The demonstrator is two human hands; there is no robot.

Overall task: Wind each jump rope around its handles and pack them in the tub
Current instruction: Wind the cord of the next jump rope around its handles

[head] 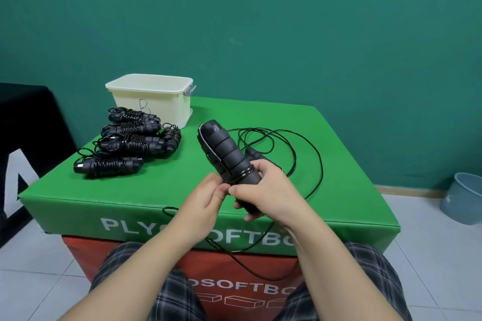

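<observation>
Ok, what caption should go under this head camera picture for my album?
Both hands wind cord around paired jump rope handles, near wound ropes and a cream tub.

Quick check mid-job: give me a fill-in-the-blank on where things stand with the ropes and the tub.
1. The right hand grips the black ____.
2. The wound ropes lie ____ the tub, on the green box.
3. The loose cord trails to the handles' ____.

Missing: handles; beside; right

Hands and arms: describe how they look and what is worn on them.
Both are bare: the left hand and right hand have no gloves, rings or watch, and the forearms show no sleeves. The only clothing in view is dark plaid shorts over the legs.
</observation>
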